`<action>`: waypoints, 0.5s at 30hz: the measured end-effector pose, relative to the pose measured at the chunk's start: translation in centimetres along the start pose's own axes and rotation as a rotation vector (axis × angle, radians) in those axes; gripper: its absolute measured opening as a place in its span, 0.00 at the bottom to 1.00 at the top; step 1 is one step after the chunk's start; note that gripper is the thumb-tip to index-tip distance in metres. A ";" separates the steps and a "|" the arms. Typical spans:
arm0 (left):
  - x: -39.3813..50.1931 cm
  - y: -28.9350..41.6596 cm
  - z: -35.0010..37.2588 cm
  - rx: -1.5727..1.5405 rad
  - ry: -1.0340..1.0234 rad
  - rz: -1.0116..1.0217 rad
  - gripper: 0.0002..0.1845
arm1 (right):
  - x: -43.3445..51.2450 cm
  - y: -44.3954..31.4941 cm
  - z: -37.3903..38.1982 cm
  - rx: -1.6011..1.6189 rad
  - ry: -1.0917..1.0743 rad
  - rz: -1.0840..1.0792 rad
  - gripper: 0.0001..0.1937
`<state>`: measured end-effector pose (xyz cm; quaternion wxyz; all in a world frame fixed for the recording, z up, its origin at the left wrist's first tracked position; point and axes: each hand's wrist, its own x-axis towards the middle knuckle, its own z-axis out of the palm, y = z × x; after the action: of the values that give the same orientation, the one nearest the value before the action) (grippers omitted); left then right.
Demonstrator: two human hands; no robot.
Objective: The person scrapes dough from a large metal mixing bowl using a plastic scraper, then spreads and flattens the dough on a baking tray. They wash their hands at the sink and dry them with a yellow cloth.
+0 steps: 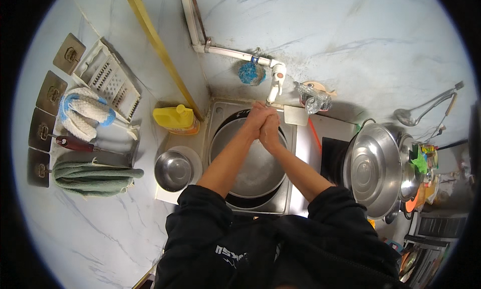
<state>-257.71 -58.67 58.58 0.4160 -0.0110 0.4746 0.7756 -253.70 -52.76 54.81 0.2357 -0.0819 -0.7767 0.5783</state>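
Note:
My left hand [257,116] and my right hand [269,130] are clasped together just below the spout of a white plastic tap [276,86]. The left hand's fingers lie over the right hand, whose own fingers are largely hidden. Beneath both wrists, a wide round metal basin [248,172] sits inside the stainless steel sink [283,198]. Its inside looks greyish, and whether it holds water is hard to tell. Around it shows the dark rim of another round vessel [250,204]. No running water is clearly visible.
A yellow jug-shaped bottle [174,118] and a steel bowl [173,171] stand left of the sink. On the left wall hang a grater [112,82] and a green cloth [96,178]. A blue scrubber [250,73] hangs beside the tap. Rightward, a large steel basin [375,172] stands tilted.

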 end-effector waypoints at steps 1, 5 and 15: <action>0.0 0.1 -0.4 -0.041 -0.090 0.003 0.12 | -0.4 -0.4 0.1 -0.037 0.020 -0.108 0.08; -0.2 -0.5 -1.4 -0.190 -0.207 0.027 0.12 | -2.0 -1.9 -0.1 0.716 0.012 0.278 0.08; 1.2 -1.1 -2.1 -0.640 0.206 0.055 0.11 | -1.1 -1.8 -2.5 0.171 -0.239 0.200 0.04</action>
<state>-258.49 -59.23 56.16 0.3202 -0.2068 0.2466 0.8910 -251.35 -51.61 56.81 0.0890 -0.0692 -0.7351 0.6686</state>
